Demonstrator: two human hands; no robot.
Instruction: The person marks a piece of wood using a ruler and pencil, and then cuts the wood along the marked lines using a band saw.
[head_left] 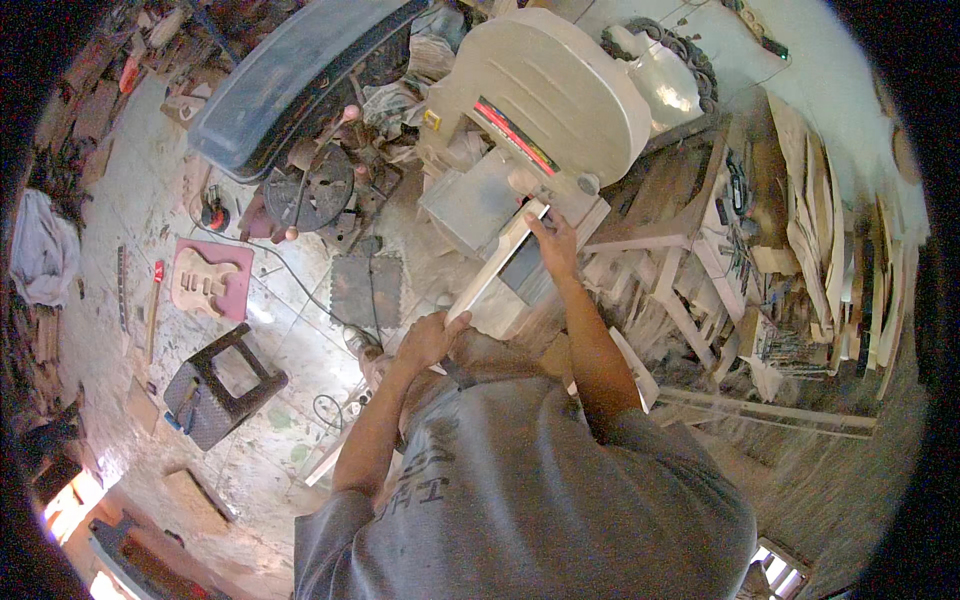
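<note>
1 board point(494, 267): grasped by left hand point(430, 342) and right hand point(556, 248) | 1 machine point(548, 75): 1 red-black label point(516, 135) borne | 1 guitar body point(203, 285) noted

Lighting uneven: strongest at blown-out white patch point(78, 503), far behind and left of left hand point(428, 340). Glare on pale tiled floor point(262, 305), left of same hand. Hot highlight on glossy, pale, rounded cover point(674, 98) beyond right hand point(553, 245). Grey fabric T-shirt point(560, 490), behind grip, shaded, grainy. Rim curved, blackened.
</note>
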